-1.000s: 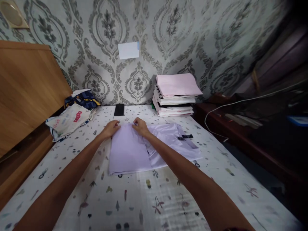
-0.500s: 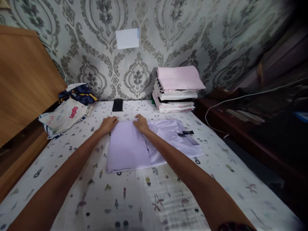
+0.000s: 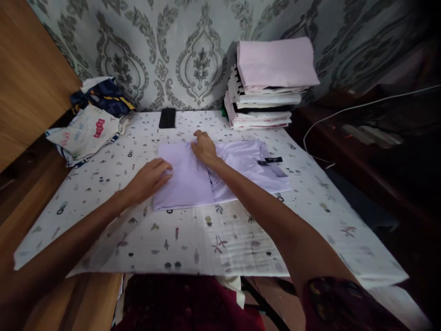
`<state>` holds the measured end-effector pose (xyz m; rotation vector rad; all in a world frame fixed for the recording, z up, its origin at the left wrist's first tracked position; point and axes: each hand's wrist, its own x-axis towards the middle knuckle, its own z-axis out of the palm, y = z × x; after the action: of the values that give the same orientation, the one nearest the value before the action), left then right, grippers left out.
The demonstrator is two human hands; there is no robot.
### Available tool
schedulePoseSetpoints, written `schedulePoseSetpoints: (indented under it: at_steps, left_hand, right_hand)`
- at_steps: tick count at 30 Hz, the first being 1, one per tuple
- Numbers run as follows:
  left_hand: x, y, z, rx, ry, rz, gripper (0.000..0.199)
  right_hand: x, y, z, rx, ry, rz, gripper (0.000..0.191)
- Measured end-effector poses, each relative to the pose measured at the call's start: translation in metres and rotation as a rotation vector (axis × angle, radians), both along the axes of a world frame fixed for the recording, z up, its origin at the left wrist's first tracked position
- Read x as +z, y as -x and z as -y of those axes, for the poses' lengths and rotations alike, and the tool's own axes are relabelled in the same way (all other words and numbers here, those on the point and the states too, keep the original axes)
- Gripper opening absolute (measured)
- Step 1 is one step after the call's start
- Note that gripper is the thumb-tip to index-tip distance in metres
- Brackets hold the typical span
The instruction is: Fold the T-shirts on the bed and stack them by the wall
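A lilac shirt [image 3: 182, 184] lies partly folded on a patterned white cloth. Its left part forms a smooth flat panel, while collar and black label [image 3: 274, 160] lie to the right. My left hand [image 3: 146, 180] rests at the panel's left edge, fingers stretched out and a little apart, the tips over the fabric. At the far edge of the panel, near the fold line, my right hand [image 3: 205, 148] lies on the shirt with thumb and fingers apart. Its fingertips are slightly bent, and I see no cloth pinched between them.
A stack of folded clothes [image 3: 277, 64] stands at the back right. Behind the shirt lies a black phone [image 3: 167, 118]. Crumpled printed clothes [image 3: 93, 124] sit at the left beside a wooden cabinet [image 3: 31, 69]. A white cable [image 3: 351, 108] runs along the right side.
My view has tilted down, showing the near table edge. My left hand has come nearer along the shirt's left edge, from the far corner to mid-edge. My right hand stays at the far edge.
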<state>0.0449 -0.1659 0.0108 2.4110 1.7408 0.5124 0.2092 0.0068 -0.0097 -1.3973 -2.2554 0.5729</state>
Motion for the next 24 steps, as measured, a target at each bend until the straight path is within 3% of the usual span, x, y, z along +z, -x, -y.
schedulePoseSetpoints:
  at_steps: [2, 4, 6, 8, 12, 15, 19, 24]
  left_hand:
    - [0.001, -0.003, 0.032, -0.006, 0.024, 0.003, 0.027]
    - [0.0, -0.004, 0.057, -0.007, 0.031, -0.059, 0.026]
    - [-0.005, -0.003, 0.073, -0.017, 0.022, -0.139, 0.024]
    - [-0.01, -0.002, 0.081, -0.011, 0.002, -0.191, 0.02]
    - [-0.018, -0.004, 0.086, 0.023, -0.043, -0.251, 0.016]
    - [-0.016, -0.008, 0.089, 0.031, -0.098, -0.309, 0.019]
    - [-0.01, -0.011, 0.097, 0.061, -0.168, -0.354, 0.02]
    - [-0.014, -0.009, 0.103, 0.045, -0.11, -0.336, 0.021]
  right_hand:
    - [0.007, -0.013, 0.022, 0.114, -0.1, -0.016, 0.034]
    - [0.013, -0.033, 0.051, 0.349, -0.16, -0.027, 0.025]
    - [0.016, -0.057, 0.083, 0.647, -0.128, 0.019, 0.021]
    - [0.013, -0.081, 0.111, 0.777, -0.154, 0.098, 0.019]
    - [-0.002, -0.112, 0.139, 0.743, -0.259, 0.166, 0.013]
    - [-0.011, -0.119, 0.142, 0.666, -0.285, 0.159, 0.024]
    - [-0.011, -0.12, 0.143, 0.621, -0.338, 0.211, 0.027]
    - [-0.009, -0.123, 0.147, 0.644, -0.383, 0.249, 0.028]
